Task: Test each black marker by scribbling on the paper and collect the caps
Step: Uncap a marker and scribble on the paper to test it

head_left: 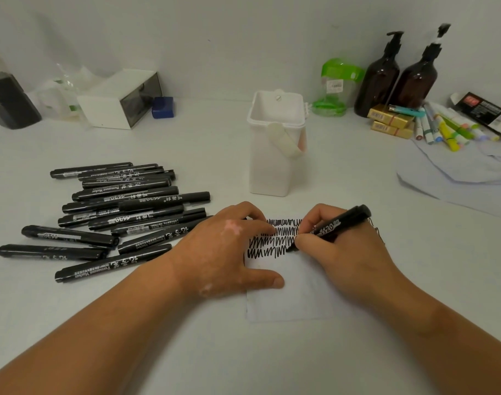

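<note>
Right hand (343,252) grips a black marker (340,222), its tip on the paper (289,297). Left hand (223,252) presses the sheet flat with spread fingers. Several scribble rows (272,240) are down, yet the marker pile (121,212) just beside the paper looks mostly capped, so much probably remains. No collected caps are visible.

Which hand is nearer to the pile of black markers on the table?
Left. The left hand lies just right of the pile of markers; the right hand is farther right, beyond it.
</note>
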A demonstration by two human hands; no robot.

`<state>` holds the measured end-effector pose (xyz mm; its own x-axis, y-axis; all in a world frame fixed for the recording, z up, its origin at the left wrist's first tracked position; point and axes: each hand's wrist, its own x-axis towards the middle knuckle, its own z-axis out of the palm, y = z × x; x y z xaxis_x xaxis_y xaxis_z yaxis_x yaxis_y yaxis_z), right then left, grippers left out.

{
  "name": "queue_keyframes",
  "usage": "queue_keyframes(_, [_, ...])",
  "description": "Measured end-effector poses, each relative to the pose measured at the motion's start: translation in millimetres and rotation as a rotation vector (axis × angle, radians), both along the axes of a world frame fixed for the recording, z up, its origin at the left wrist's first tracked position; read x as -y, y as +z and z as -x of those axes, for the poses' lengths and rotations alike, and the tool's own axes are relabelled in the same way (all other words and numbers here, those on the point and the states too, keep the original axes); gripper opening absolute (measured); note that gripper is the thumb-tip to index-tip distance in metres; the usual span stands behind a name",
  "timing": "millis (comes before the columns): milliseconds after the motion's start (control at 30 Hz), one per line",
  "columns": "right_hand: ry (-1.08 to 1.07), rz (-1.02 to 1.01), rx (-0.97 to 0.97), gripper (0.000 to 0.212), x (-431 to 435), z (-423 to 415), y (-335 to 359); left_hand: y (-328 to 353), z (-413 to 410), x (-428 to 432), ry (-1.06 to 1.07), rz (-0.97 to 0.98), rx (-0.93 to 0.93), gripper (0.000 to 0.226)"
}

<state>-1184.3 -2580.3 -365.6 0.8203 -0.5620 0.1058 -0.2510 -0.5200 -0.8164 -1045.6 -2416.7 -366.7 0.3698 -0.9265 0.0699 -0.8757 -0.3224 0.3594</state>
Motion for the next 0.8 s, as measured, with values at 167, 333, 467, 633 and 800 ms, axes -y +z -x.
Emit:
queue_keyframes(167, [-0.017, -0.102, 0.061, 0.012, 3.5, 2.0, 0.1, -1.1, -0.3, -0.5, 0.003, 0.009, -0.010, 0.085])
queue_keyframes(333, [-0.034, -0.660, 0.346, 0.016, 12.9, 6.9, 2.0, -0.4, 3.0, -3.5, 0.020, 0.088, -0.044, 0.085])
queue_keyframes(467, [0.018, -0.595, 0.372, 0.027, 18.5, 11.7, 4.1, 5.7, 5.9, -5.0, 0.142, 0.311, -0.329, 0.041])
queue_keyframes(633, [0.039, -0.542, 0.337, 0.036, 21.6, 15.9, 4.5, 10.1, 2.7, -5.7, 0.203, 0.422, -0.523, 0.047])
queue_keyframes(800, [0.066, -0.774, 0.417, 0.014, 21.7, 17.1, 6.3, 4.2, 5.2, -4.1, 0.212, 0.550, -0.746, 0.046])
